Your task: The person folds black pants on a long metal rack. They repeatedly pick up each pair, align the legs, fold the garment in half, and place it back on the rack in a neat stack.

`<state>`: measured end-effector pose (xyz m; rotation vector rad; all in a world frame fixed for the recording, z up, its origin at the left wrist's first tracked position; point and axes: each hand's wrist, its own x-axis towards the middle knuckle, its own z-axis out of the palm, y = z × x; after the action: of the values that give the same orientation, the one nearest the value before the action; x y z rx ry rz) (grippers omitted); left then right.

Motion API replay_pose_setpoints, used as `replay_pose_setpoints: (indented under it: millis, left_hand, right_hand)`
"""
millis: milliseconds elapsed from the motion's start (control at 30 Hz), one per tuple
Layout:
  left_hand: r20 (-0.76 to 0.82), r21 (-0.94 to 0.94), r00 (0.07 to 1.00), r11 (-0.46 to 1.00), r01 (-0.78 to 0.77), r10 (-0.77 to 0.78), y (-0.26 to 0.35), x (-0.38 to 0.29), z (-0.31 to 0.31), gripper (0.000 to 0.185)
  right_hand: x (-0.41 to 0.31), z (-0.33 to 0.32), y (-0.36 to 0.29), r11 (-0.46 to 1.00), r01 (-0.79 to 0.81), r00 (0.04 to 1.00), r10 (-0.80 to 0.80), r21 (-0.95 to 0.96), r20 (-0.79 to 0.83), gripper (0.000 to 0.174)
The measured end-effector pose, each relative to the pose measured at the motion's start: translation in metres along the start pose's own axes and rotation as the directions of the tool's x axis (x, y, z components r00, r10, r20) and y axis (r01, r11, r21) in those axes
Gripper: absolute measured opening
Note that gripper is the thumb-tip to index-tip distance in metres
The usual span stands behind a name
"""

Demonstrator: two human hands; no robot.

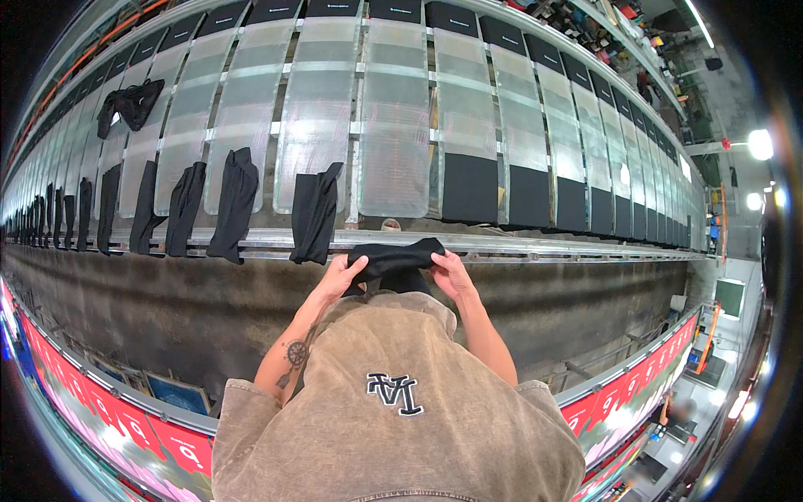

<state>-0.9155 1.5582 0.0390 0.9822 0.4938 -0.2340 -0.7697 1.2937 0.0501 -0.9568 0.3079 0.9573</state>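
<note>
A black fabric piece [396,256] is stretched between my two hands at the near rail. My left hand [339,275] pinches its left end between thumb and fingers, and my right hand [450,273] grips the right end. Just beyond lies a glassy printing board [394,138] with black fabric only at its far end. To its left, another black piece [315,212] hangs loosely over the near end of a board. On the right, a board's near end is covered smoothly by black fabric [470,188].
A metal rail [552,247] runs along the near side of the long row of boards. Crumpled black fabric [132,106] lies on boards at the left. Behind me stand red printed panels [135,430]. People are partly visible at the lower right.
</note>
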Motion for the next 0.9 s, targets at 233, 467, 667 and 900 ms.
replay_pose_setpoints:
  millis: [233,467,667,900]
  left_hand:
    - [0.051,0.290,0.998,0.956,-0.037,0.023,0.034,0.003,-0.005,0.023]
    - [0.035,0.199,0.997,0.977,-0.081,0.076,0.087,0.095,-0.015,0.025]
    - [-0.090,0.207,0.965,0.952,-0.225,0.248,0.091,0.167,-0.025,0.050]
    - [-0.306,0.144,0.947,0.988,-0.057,0.099,0.056,0.197,-0.030,0.051]
  right_hand:
    - [0.003,-0.006,-0.031,0.936,0.020,0.998,-0.042,-0.351,-0.056,0.007]
    - [0.087,0.015,-0.084,0.927,0.097,0.956,-0.188,-0.363,-0.225,0.011]
    - [0.152,0.017,-0.115,0.884,0.305,0.895,-0.394,-0.354,-0.211,0.015]
    - [0.194,-0.001,-0.105,0.803,0.139,0.911,-0.333,-0.579,-0.244,0.035]
